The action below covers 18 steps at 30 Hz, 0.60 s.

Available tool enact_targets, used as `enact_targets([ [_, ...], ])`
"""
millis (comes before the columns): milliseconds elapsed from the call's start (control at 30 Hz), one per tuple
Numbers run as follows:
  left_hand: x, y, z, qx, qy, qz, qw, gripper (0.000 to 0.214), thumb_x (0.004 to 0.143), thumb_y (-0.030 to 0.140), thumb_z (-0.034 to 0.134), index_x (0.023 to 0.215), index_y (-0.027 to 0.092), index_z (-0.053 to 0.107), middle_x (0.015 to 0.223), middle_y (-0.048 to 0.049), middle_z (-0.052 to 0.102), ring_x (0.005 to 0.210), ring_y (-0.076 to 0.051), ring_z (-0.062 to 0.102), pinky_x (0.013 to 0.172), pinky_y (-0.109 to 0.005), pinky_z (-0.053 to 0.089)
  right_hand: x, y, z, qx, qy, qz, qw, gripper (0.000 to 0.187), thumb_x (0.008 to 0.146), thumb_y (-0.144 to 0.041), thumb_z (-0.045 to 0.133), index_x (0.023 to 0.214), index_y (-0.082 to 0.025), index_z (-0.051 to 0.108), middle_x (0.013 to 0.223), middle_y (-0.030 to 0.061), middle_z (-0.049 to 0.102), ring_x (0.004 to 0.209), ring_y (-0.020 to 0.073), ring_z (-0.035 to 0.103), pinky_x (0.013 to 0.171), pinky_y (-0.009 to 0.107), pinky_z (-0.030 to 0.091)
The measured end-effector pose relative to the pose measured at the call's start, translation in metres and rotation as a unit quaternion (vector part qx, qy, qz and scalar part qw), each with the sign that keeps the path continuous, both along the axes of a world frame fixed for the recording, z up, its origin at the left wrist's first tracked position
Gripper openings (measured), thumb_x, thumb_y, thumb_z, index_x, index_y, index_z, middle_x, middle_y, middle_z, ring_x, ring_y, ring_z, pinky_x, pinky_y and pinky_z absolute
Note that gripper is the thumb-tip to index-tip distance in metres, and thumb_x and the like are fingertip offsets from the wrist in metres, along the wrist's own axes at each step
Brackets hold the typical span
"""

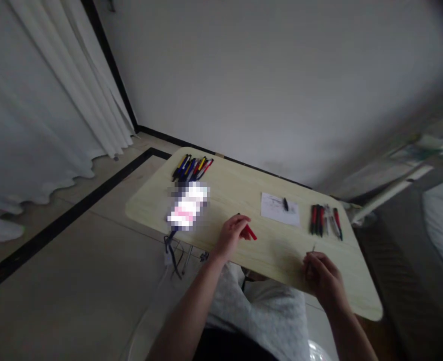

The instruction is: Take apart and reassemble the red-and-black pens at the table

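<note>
My left hand (233,234) is closed on a red pen barrel (251,232), which slants out below the fingers just above the table. A small dark end shows at the top of that hand. Near the table's front edge, my right hand (322,273) pinches a thin, refill-like stick (313,247); only its narrow tip shows above the fingers. Beyond the two hands lies a sheet of paper (274,213) with dark marks, and a short black pen part (285,204) rests on it. Red-and-black pens (317,220) and clear pen pieces (331,220) lie in a row to the right.
On the pale table (229,183), a bundle of several blue, yellow and red pens (191,168) lies at the far left. In front of it is a lit phone (188,206), blurred out, with a cable (173,255) hanging down. A wall borders the far edge.
</note>
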<state>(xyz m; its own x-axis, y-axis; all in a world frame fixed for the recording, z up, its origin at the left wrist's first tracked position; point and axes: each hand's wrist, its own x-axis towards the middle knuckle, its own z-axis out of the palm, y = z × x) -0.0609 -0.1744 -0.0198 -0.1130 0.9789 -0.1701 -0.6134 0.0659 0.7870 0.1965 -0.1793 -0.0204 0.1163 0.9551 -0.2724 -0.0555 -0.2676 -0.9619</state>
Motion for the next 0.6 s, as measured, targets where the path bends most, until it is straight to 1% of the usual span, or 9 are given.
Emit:
enact_targets([
  [100,0.001,0.001,-0.002,0.003,0.009,0.019,1.0,0.023,0.07,0.031,0.061,0.084,0.013,0.061,0.059,0.0004,0.057,0.051,-0.009,0.05,0.05,-0.02,0.038,-0.004,-0.001,0.001,0.021,0.001,0.0,1.0,0.026,0.064,-0.037,0.069,0.071,-0.017,0.055,0.057,-0.0022,0.054,0.039,0.0054,0.041,0.034,0.017,0.031],
  [300,0.003,0.002,-0.002,0.024,0.017,0.033,0.999,0.02,0.069,0.028,0.063,0.083,0.013,0.061,0.056,0.002,0.055,0.049,-0.008,0.048,0.049,-0.02,0.036,-0.007,-0.002,0.0,0.077,-0.012,0.031,0.996,0.023,0.071,-0.037,0.063,0.068,-0.016,0.054,0.045,-0.005,0.047,0.039,0.0064,0.04,0.038,0.017,0.03],
  [433,0.0,0.005,-0.001,0.007,-0.033,0.028,0.999,0.022,0.065,0.024,0.065,0.083,0.013,0.062,0.058,0.0006,0.057,0.05,-0.008,0.05,0.05,-0.02,0.037,-0.009,0.001,0.0,0.1,-0.009,0.026,0.995,0.026,0.069,-0.041,0.063,0.068,-0.017,0.054,0.05,-0.0041,0.052,0.038,0.0063,0.039,0.039,0.019,0.03],
  [500,-0.002,0.008,0.0,0.001,-0.04,0.022,0.999,0.022,0.064,0.023,0.066,0.083,0.013,0.062,0.06,0.0007,0.058,0.052,-0.008,0.051,0.05,-0.02,0.037,-0.009,0.003,0.0,0.119,-0.011,0.019,0.993,0.026,0.068,-0.041,0.062,0.067,-0.017,0.053,0.054,-0.0033,0.055,0.04,0.0063,0.04,0.041,0.02,0.031],
  [600,-0.004,0.011,0.0,-0.006,-0.052,0.009,0.999,0.023,0.063,0.021,0.066,0.084,0.014,0.061,0.06,0.0016,0.057,0.053,-0.008,0.052,0.05,-0.021,0.038,-0.01,0.004,0.001,0.126,-0.003,0.013,0.992,0.026,0.065,-0.04,0.063,0.068,-0.016,0.054,0.057,-0.0018,0.057,0.041,0.0065,0.042,0.042,0.02,0.033],
])
